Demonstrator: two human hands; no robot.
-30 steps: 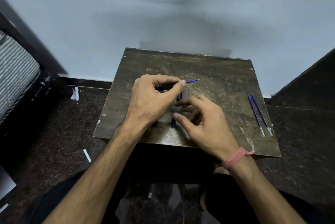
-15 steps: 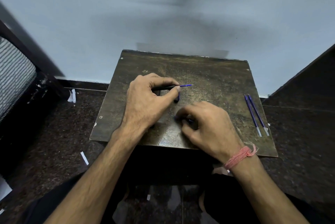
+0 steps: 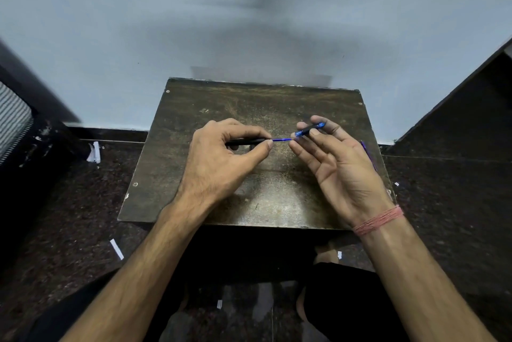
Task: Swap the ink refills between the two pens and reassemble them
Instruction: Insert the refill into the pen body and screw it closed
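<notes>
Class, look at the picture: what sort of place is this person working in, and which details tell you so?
Probably a plain room at home, not a workshop. A small worn wooden table stands against a bare pale wall, on a dark speckled stone floor with paper scraps. The person seems to sit low at it.

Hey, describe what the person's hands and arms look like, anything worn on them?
Both arms are bare to past the elbows, no sleeves, gloves, rings or watch visible. The right hand has a pinkish-red thread band wound several times around its wrist. The left hand and wrist wear nothing.
</notes>
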